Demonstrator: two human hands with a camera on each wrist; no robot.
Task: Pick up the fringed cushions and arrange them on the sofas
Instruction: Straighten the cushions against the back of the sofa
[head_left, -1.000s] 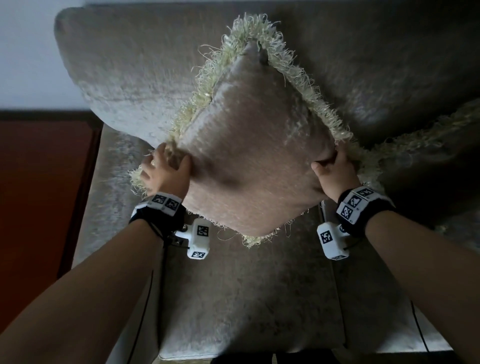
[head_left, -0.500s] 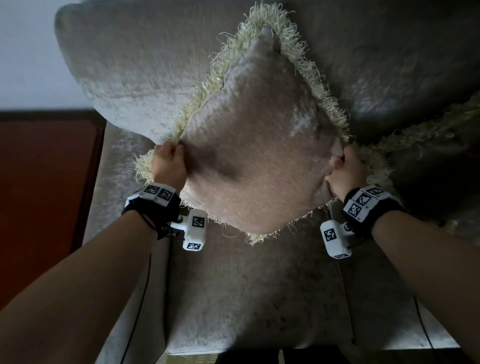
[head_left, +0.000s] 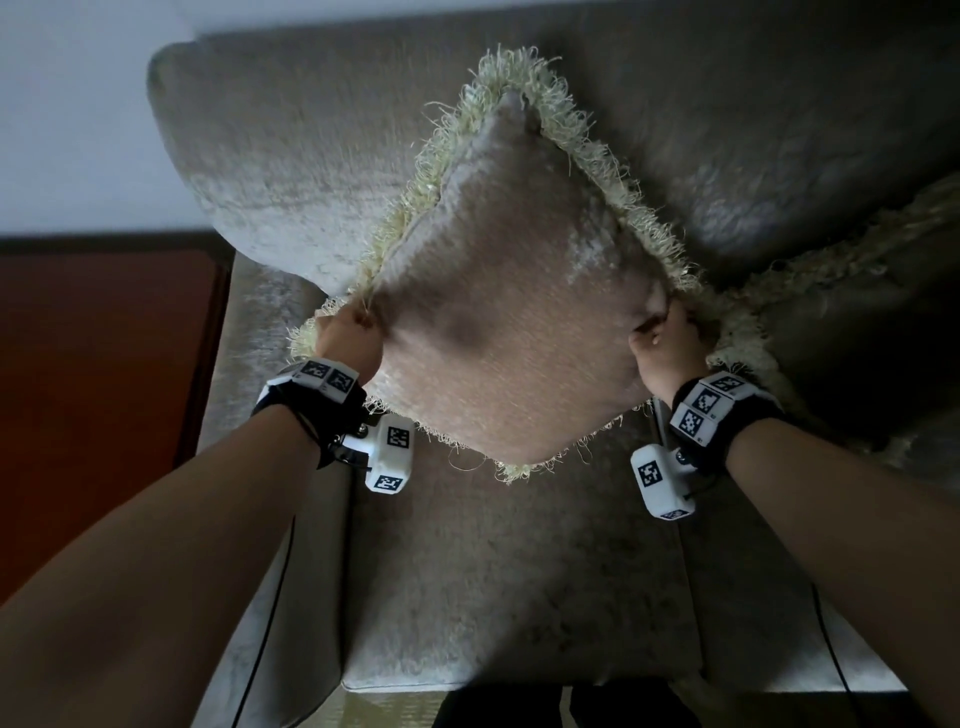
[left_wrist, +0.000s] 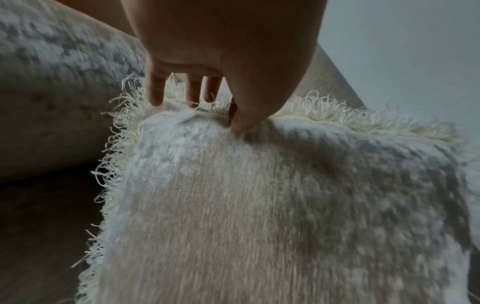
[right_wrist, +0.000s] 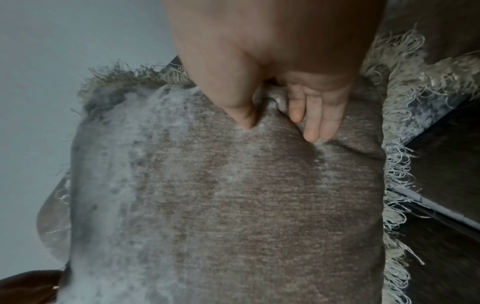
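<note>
A beige plush cushion (head_left: 514, 312) with a pale yellow fringe stands on one corner like a diamond, leaning against the sofa backrest (head_left: 291, 171). My left hand (head_left: 348, 338) pinches its left corner; in the left wrist view the thumb and fingers (left_wrist: 155, 92) clamp the fringed edge of the cushion (left_wrist: 259, 205). My right hand (head_left: 665, 348) grips the right corner, its thumb and fingers (right_wrist: 311, 123) dug into the cushion fabric (right_wrist: 233, 195). A second fringed cushion (head_left: 831, 270) lies in shadow at the right, partly hidden.
The grey sofa seat (head_left: 493, 597) spreads below the cushion, with its armrest (head_left: 244, 364) on the left. A reddish-brown floor (head_left: 93, 389) lies beyond the armrest and a pale wall (head_left: 67, 104) rises behind the sofa.
Both hands have kept hold of the cushion and turned it slightly, setting its top corner further up against the backrest. The left hand has shifted from a flat grasp to a pinch at the corner.
</note>
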